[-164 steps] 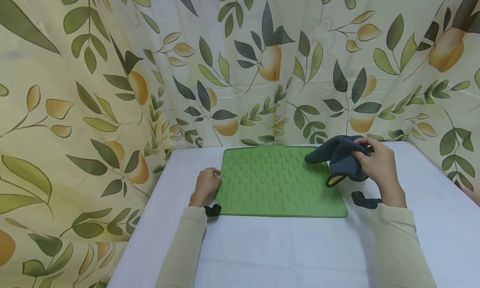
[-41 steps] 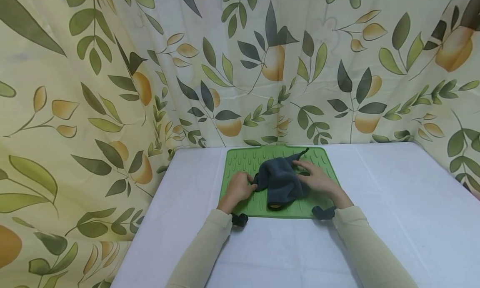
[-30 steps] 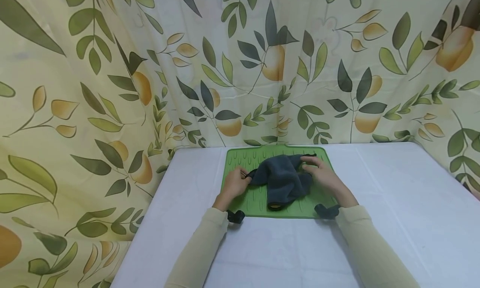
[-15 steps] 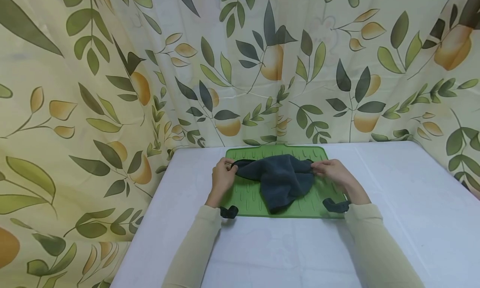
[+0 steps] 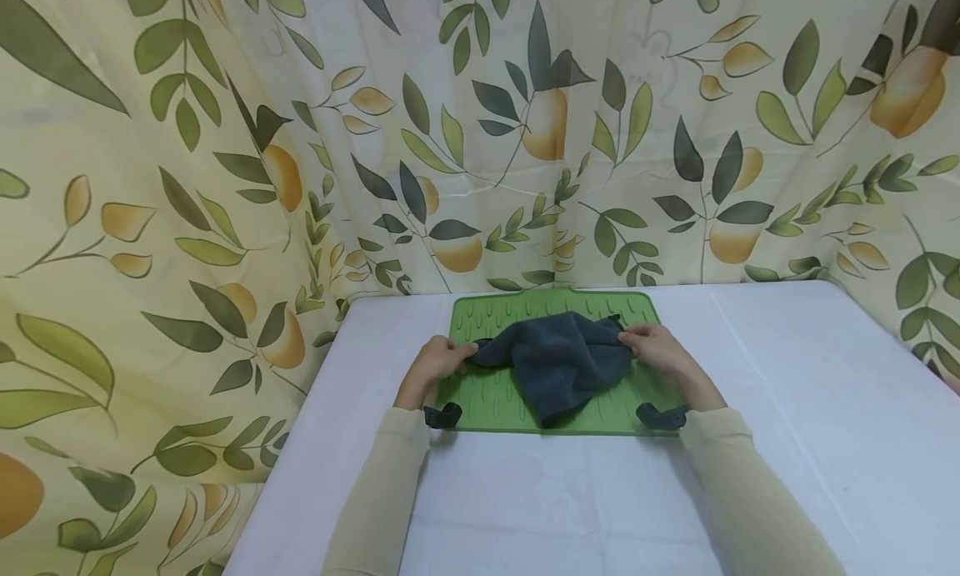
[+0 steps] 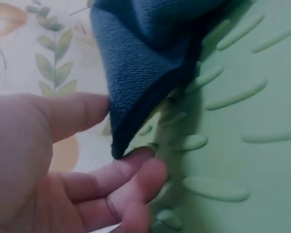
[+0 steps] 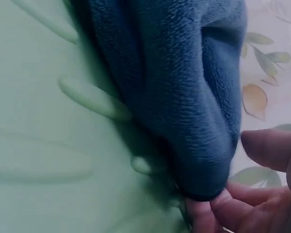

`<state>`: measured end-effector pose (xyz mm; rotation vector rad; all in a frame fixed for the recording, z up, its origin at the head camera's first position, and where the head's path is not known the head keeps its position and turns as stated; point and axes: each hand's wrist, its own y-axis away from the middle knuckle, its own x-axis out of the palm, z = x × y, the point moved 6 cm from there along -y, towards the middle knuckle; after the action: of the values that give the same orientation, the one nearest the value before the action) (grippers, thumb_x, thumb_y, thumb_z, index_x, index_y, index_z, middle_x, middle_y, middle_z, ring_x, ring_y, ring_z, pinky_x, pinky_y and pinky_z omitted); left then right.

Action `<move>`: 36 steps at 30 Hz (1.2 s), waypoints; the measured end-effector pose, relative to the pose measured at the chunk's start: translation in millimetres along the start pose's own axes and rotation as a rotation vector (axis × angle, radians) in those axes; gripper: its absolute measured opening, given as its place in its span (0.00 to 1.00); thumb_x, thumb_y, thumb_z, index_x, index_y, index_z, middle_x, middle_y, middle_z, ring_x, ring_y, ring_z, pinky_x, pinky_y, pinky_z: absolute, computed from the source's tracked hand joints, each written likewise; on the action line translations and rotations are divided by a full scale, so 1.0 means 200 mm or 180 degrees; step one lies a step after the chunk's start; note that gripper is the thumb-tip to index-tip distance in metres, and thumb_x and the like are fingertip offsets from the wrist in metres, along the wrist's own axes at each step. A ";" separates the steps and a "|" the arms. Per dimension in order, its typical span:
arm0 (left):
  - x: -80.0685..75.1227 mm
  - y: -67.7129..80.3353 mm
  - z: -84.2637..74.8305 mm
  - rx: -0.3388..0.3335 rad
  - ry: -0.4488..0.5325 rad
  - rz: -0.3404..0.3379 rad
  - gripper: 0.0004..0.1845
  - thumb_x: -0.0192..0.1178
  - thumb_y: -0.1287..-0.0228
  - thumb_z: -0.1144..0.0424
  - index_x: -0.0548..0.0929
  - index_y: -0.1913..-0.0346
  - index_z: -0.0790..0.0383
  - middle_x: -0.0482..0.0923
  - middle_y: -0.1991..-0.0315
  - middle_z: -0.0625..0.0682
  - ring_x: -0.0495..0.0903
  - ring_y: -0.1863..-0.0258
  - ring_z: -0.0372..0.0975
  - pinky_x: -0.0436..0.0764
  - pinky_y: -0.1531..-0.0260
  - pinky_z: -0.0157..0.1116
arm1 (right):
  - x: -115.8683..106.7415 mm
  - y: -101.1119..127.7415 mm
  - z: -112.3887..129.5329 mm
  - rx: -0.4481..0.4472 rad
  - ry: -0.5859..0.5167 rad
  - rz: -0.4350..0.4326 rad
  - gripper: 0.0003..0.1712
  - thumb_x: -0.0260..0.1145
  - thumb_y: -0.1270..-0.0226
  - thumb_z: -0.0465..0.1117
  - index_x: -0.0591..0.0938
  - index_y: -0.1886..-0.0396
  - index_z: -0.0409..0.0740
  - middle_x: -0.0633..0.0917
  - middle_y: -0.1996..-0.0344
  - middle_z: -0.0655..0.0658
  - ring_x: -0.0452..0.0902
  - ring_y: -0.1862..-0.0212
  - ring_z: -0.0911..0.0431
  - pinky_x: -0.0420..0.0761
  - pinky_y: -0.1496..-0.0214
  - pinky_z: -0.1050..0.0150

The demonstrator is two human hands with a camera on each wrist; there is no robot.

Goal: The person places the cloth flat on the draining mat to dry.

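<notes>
Since half a second ago I have lowered both hands a little toward me, and the cloth (image 5: 558,362) sags lower between them. My left hand (image 5: 431,365) pinches the cloth's left corner between thumb and fingers; my right hand (image 5: 660,353) pinches the right corner the same way. The hands are well apart, with the dark blue cloth stretched between them and its middle drooping onto the green ridged mat (image 5: 487,393). The mat lies on the white tabletop (image 5: 787,368), in front of a leaf-printed curtain (image 5: 225,142).
</notes>
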<state>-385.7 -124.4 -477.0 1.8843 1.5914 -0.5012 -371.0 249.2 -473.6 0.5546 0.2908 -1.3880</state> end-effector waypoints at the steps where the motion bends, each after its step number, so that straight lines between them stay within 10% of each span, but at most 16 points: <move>1: 0.00 0.00 0.00 -0.0002 0.0006 0.0081 0.25 0.60 0.28 0.44 0.88 0.71 0.64 0.83 0.68 0.53 0.72 0.70 0.40 0.70 0.69 0.35 | 0.01 0.00 0.00 0.0026 0.0017 -0.0028 0.34 0.48 0.16 0.48 0.64 0.28 0.21 0.69 0.33 0.23 0.69 0.36 0.37 0.72 0.36 0.47; 7: -0.01 0.02 -0.03 0.0265 0.0297 0.0202 0.20 0.65 0.30 0.53 0.76 0.77 0.59 0.74 0.74 0.48 0.69 0.72 0.40 0.67 0.71 0.35 | 0.03 0.00 0.01 0.0051 0.0072 -0.0297 0.33 0.47 0.16 0.53 0.74 0.34 0.26 0.75 0.36 0.26 0.71 0.37 0.37 0.73 0.39 0.48; 14: -0.06 -0.01 -0.06 0.0533 0.0496 -0.0465 0.12 0.67 0.30 0.57 0.87 0.53 0.64 0.88 0.58 0.55 0.84 0.59 0.47 0.79 0.64 0.35 | -0.04 0.01 -0.01 0.0034 -0.0296 -0.0650 0.18 0.56 0.20 0.46 0.79 0.49 0.33 0.80 0.69 0.52 0.73 0.65 0.60 0.74 0.63 0.66; 21: -0.06 -0.02 -0.05 0.0561 0.0926 -0.0775 0.10 0.66 0.30 0.57 0.87 0.56 0.60 0.91 0.65 0.53 0.88 0.58 0.51 0.76 0.67 0.33 | -0.09 0.01 -0.03 0.0080 -0.0469 -0.0707 0.17 0.60 0.23 0.42 0.78 0.47 0.32 0.78 0.63 0.52 0.76 0.70 0.65 0.78 0.64 0.69; 36: -0.06 -0.24 -0.12 0.0415 0.0232 -0.0743 0.11 0.65 0.29 0.57 0.85 0.52 0.60 0.88 0.70 0.55 0.89 0.69 0.52 0.77 0.72 0.37 | -0.16 -0.07 -0.01 0.0011 -0.0030 -0.0504 0.21 0.57 0.22 0.45 0.77 0.44 0.30 0.78 0.80 0.56 0.78 0.74 0.60 0.78 0.66 0.64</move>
<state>-437.9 -113.1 -462.3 1.8377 1.8801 -0.6568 -390.7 276.3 -460.7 0.5367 0.3303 -1.5441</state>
